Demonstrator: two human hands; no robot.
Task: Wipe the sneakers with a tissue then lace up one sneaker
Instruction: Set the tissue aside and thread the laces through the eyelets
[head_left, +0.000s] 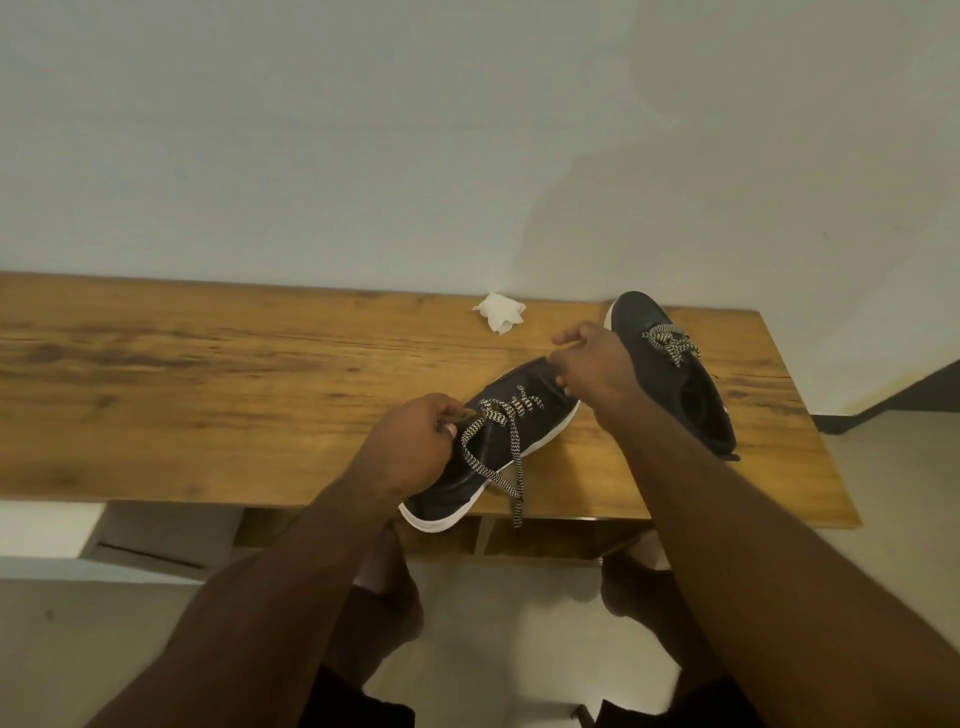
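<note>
Pinching the checkered lace (501, 457) near an eyelet, the left hand (415, 447) curls beside the near black sneaker (498, 431) on the wooden bench (208, 384); the right hand (592, 364) grips its toe, wrist bent; the second sneaker (675, 374) and crumpled tissue (500, 310) lie behind.

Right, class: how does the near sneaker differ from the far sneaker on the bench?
The near sneaker lies tipped on its side, heel past the bench edge; the far sneaker sits upright by the wall. The near one's lace trails loose, with the left hand pinching it and the right hand at its toe; the far one's lace is bunched and untouched. Both are dark with white soles and checked laces.
</note>
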